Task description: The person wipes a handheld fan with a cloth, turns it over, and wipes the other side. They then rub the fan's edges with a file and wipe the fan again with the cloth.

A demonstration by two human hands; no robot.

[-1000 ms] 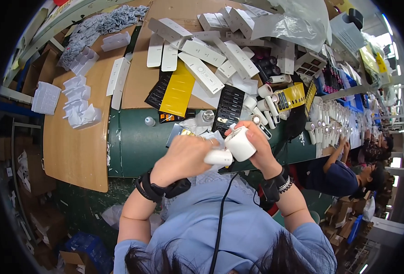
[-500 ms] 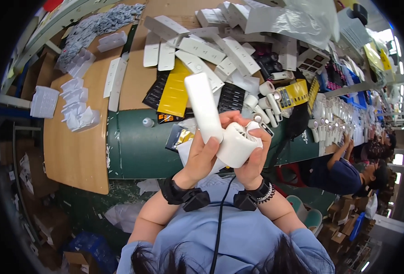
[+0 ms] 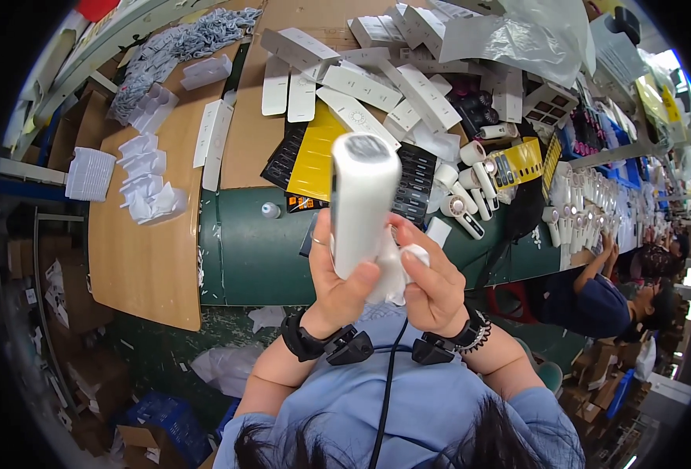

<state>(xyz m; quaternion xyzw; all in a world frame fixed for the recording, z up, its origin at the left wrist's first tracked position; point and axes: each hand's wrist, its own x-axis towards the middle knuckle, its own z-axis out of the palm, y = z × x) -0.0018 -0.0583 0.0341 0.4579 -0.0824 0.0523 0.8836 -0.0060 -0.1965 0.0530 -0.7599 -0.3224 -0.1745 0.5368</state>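
My left hand [image 3: 338,291] is wrapped round a white handheld fan [image 3: 363,215], whose thick, rounded handle stands up toward me with a grey end face on top. My right hand [image 3: 437,295] is closed beside it, with a crumpled white cloth [image 3: 392,275] pinched in the fingers and bunched against the fan's lower part. Cloth and fingers hide the fan's head. Past my hands, several white fans [image 3: 464,215] lie in a loose pile on the green table [image 3: 259,262].
White boxes [image 3: 361,87] are heaped at the back, beside yellow [image 3: 314,152] and black printed sheets. A small bottle [image 3: 270,210] stands on the green top. White trays [image 3: 146,176] sit on the wooden board at left. A co-worker [image 3: 596,309] sits at right.
The fan has turned, so its handle end now faces me and its grilled head is hidden. A white cloth now shows in my right hand.
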